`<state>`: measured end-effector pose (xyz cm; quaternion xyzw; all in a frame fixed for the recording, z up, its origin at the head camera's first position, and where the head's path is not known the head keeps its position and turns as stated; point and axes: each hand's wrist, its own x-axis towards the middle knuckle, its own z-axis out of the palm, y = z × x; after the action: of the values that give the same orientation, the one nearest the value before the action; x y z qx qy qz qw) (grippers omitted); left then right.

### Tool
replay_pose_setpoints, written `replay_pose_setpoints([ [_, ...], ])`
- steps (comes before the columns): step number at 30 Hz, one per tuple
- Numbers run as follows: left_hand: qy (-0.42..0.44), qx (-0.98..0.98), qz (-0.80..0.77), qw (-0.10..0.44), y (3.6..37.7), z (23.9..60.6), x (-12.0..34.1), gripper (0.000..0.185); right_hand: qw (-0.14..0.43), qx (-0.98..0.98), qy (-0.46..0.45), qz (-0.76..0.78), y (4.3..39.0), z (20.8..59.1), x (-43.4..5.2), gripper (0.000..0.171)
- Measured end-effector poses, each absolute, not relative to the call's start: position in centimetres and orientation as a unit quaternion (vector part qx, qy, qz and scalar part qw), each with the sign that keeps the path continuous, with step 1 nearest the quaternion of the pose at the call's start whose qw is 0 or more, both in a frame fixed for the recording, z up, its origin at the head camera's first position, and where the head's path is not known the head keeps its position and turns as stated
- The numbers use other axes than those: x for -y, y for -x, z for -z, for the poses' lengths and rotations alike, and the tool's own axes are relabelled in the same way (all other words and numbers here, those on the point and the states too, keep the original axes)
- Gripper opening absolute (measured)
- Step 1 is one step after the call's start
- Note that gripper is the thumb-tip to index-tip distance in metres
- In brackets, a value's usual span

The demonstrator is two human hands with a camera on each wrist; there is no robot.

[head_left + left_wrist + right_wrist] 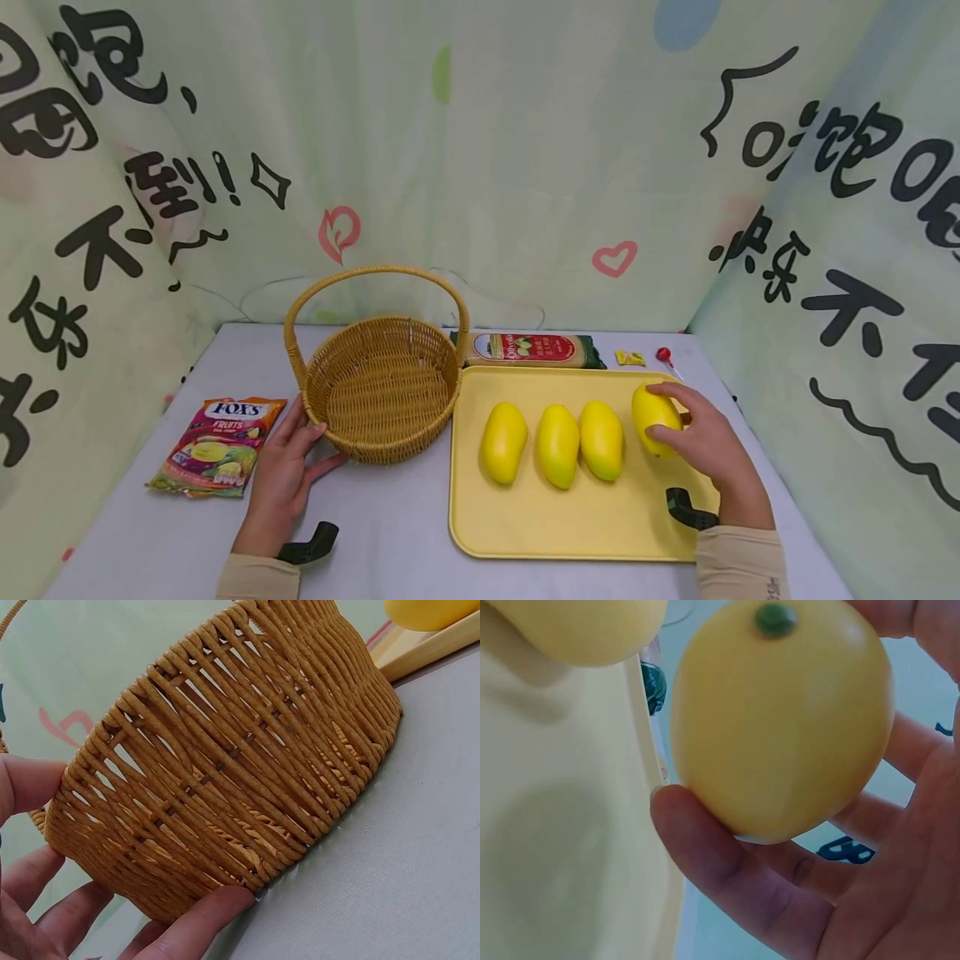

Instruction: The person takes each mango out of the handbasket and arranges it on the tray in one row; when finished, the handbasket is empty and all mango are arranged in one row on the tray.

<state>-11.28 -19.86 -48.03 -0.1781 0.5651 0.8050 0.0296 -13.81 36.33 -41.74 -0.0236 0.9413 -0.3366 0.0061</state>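
My right hand [708,433] grips a yellow mango [651,419] between thumb and fingers over the right end of the yellow tray [555,533]. A green stem spot shows on the fruit's end in the right wrist view, where the held mango [780,727] appears raised off the tray. Three more mangoes lie in a row on the tray: one at left [504,443], then two close together [557,446]. My left hand [288,471] holds the near left side of a wicker basket [382,446]. Up close, fingers are spread along the basket's woven wall [225,765].
A Fox's candy bag [221,447] lies left of the left hand. Behind the tray are a long packet with a red label [532,347], a small yellow wrapped candy [630,358] and a red lollipop [663,355]. The basket's tall handle [375,271] arches upward. Printed curtains surround the table.
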Motion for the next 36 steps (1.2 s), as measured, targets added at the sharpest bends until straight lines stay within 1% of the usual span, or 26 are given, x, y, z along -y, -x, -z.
replay_pose_setpoints([
  [11, 0.181, -0.569, -0.802, 0.026, 11.2, 48.2, 19.8, 0.070, 0.042, -0.950, 0.016, 0.309, 14.5, 43.1, -36.1, 0.068],
  [23, 0.180, -0.567, -0.803, 0.034, 11.0, 48.1, 19.9, 0.070, 0.114, -0.935, 0.004, 0.337, 14.2, 43.7, -36.6, 0.074],
  [36, 0.182, -0.566, -0.804, 0.031, 11.2, 48.0, 19.8, 0.068, 0.122, -0.941, 0.026, 0.315, 14.2, 43.9, -36.7, 0.078],
])
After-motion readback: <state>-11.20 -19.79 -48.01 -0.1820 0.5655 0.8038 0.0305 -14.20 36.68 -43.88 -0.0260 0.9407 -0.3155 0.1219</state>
